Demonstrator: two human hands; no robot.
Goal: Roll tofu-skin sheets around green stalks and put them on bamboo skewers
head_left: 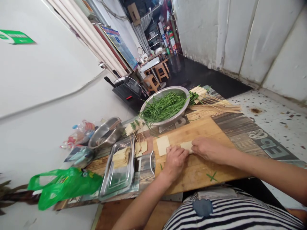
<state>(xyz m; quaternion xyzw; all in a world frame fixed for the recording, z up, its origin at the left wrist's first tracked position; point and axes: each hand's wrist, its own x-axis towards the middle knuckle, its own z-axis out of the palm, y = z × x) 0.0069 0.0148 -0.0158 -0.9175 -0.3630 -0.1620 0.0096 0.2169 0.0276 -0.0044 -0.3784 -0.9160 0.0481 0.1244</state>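
On a wooden cutting board (pixel 203 166) my left hand (pixel 174 162) and my right hand (pixel 208 149) are both closed around a pale tofu-skin roll (pixel 186 145), fingers curled on it from either side. A flat square of tofu skin (pixel 162 145) lies just left of my hands on the board. A couple of green chive bits (pixel 211 176) lie near the board's front edge.
A steel bowl of chives (pixel 165 107) stands behind the board, with bamboo skewers (pixel 216 108) and finished rolls (pixel 198 92) beside it. A metal tray with tofu sheets (pixel 118 166), an empty steel bowl (pixel 105 134) and a green plastic bag (pixel 64 185) sit at left.
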